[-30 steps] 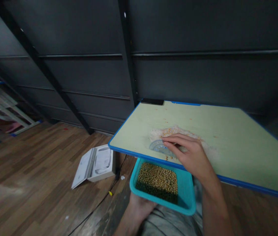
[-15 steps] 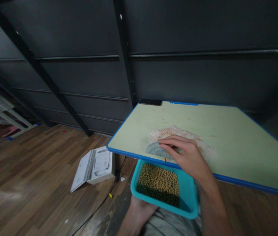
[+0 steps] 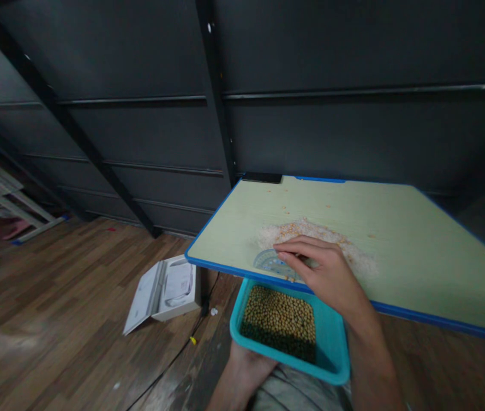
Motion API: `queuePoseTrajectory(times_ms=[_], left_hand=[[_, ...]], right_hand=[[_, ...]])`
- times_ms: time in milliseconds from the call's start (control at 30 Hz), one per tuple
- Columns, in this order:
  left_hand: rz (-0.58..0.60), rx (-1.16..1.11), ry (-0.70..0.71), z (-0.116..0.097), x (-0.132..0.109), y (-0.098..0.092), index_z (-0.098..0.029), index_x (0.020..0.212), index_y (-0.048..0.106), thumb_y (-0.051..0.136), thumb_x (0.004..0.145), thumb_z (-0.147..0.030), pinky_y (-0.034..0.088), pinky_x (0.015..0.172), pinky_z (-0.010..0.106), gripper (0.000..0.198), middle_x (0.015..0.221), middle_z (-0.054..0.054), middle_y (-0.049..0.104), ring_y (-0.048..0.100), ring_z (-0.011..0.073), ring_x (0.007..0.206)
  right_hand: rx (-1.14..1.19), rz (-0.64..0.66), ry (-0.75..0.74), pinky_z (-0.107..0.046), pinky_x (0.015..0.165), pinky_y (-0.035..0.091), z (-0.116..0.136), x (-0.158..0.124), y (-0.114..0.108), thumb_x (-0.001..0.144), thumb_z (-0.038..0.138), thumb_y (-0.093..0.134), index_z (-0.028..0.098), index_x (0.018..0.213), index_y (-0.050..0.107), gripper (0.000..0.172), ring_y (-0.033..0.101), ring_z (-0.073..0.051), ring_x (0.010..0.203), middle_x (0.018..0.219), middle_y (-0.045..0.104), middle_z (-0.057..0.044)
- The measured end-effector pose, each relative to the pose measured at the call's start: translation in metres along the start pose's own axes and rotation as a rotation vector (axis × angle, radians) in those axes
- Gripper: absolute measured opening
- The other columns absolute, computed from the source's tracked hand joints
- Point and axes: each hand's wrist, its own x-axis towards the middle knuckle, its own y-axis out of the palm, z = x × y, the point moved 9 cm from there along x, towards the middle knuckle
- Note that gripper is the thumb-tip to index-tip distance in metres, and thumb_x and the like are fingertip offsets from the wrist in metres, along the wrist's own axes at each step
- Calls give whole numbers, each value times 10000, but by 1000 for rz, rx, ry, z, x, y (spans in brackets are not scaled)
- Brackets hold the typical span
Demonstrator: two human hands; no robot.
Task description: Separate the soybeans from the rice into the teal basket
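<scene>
While the left hand (image 3: 248, 362) supports the turquoise tray (image 3: 331, 337) of beans (image 3: 279, 317) from beneath, the set of its fingers cannot be told; the right hand (image 3: 319, 264), apart from it, closes thumb and fingertips on the clear protractor (image 3: 263, 260), which lies on the table (image 3: 396, 228) beside white grains (image 3: 269, 235), near the blue edge (image 3: 225, 269) above the tray

Table (image 3: 431, 240) right half: tons of room, a hand could slide in from the right edge no problem
Far edge: wall (image 3: 332, 63) right behind it, and the phone (image 3: 262, 178) hogs the far left corner
Middle: grain pile (image 3: 311, 228) in the way, protractor (image 3: 268, 261) just nearer, right hand (image 3: 325, 268) blocking it from the right
Left edge: open strip beside the protractor
Near edge: tray (image 3: 332, 337) just below, left hand (image 3: 248, 365) under that, so coming up there's a no-go
</scene>
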Motion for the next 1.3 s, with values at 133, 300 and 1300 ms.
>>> queuePoseTrajectory(times_ms=[133,300,1300], left_hand=[[-16,6,-5,0,0,4,-269,1179,655,512,859,-355,385,1080,518,360,1157,56,746,558,301,1234],[13,2,-18,1,0,0,-260,1152,673,492,871,-343,366,1095,526,344,1172,58,740,539,300,1256],[-82,-26,-34,4,-1,-18,-202,993,731,546,846,-401,357,1109,528,309,1161,85,741,521,304,1277]], right_hand=[[-4,4,-3,-351,847,526,0,0,0,896,179,596,277,984,735,192,667,-178,928,990,735,-2],[-12,-9,-6,-347,855,524,-1,0,0,894,166,597,276,982,735,197,668,-174,929,990,735,2],[-6,-22,-34,-304,854,516,3,0,-3,896,158,616,262,997,736,188,666,-148,927,988,736,10]])
